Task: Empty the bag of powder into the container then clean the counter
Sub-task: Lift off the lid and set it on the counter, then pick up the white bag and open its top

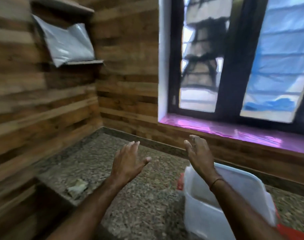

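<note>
Both hands empty: left hand [128, 163] and right hand [199, 156] apart, fingers spread above the counter [139, 205]. White container [199, 215] at its near right edge; grey bag [69, 44] on the wall shelf [85, 62]. Judged: fetching stage; next, grasp bag.

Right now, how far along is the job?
Done: nothing that shows. The left hand and right hand are open and empty over the counter. A grey bag sits on the shelf; the container waits. Pouring and cleaning seem left.

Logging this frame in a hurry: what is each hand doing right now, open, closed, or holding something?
Left hand: open, holding nothing.
Right hand: open, holding nothing.
</note>
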Tool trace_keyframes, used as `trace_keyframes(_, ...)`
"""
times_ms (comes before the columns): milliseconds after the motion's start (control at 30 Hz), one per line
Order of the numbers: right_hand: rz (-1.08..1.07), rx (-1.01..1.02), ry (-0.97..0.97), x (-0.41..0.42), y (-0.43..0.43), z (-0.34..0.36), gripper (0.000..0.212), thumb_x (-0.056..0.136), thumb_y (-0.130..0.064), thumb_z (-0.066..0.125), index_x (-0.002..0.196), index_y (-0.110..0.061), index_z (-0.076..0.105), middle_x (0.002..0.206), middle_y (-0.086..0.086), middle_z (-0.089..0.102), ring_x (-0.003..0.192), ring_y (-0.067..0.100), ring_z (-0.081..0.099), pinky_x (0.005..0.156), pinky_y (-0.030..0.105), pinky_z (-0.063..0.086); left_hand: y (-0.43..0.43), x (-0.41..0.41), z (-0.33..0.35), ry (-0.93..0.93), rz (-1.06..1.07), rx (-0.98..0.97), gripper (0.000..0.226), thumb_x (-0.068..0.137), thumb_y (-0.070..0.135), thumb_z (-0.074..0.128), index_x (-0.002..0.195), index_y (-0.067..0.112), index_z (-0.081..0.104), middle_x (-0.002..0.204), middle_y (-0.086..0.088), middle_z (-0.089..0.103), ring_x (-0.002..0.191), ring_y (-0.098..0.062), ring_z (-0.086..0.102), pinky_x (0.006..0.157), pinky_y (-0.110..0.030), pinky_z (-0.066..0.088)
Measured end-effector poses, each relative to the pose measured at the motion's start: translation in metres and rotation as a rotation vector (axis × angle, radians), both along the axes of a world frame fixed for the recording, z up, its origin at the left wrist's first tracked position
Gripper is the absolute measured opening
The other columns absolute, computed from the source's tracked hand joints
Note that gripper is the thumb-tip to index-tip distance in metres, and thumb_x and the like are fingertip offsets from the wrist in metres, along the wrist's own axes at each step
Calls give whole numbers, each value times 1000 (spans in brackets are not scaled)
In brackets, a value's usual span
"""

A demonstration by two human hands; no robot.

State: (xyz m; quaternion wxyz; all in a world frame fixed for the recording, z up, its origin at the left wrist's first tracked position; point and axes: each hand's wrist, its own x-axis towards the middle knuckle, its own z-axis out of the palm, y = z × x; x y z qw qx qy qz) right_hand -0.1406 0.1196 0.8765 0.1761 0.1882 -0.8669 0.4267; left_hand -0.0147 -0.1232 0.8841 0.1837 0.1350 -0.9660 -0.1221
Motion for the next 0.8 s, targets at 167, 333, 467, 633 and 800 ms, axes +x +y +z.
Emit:
trace_keyframes(167, 148, 89, 59, -6, -111, 35, 43, 102, -45, 50, 134, -17, 57, 129, 7, 59, 122, 26, 55, 94, 36, 44, -93, 10, 28, 27, 91, 12, 89, 91, 74, 49, 160, 21, 31, 164, -3, 35, 152, -22, 31, 118, -43, 34)
trace_keyframes(333, 258, 129, 90, -39, -202, 70, 45, 102, -53, 43, 136, -25, 52, 130, -1, 57, 118, 19, 57, 90, 35, 47, -174, -1, 71, 99, 165, 51, 83, 87, 74, 55, 153, 25, 42, 158, -1, 45, 142, -22, 45, 108, -40, 45)
trace_keyframes(467, 365, 134, 109, -78, -270, 105, 45, 103, -54, 41, 139, -29, 49, 134, -9, 54, 112, 7, 51, 89, 31, 43, -238, -14, 121, 181, 226, 69, 83, 82, 76, 54, 147, 25, 51, 149, -1, 53, 134, -22, 53, 104, -39, 48)
trace_keyframes(633, 489, 148, 151, -124, -358, 179, 51, 104, -55, 38, 146, -27, 44, 144, -4, 50, 124, 13, 52, 102, 37, 48, -314, -36, 196, 320, 314, 6, 75, 84, 77, 54, 139, 26, 58, 139, 0, 62, 125, -20, 60, 98, -33, 50)
trace_keyframes(800, 475, 129, 218, -151, -438, 253, 44, 103, -54, 40, 137, -28, 51, 135, -3, 54, 117, 16, 57, 100, 43, 51, -376, -70, 267, 428, 361, -26, 70, 81, 76, 54, 131, 27, 61, 128, 0, 67, 112, -21, 65, 88, -36, 54)
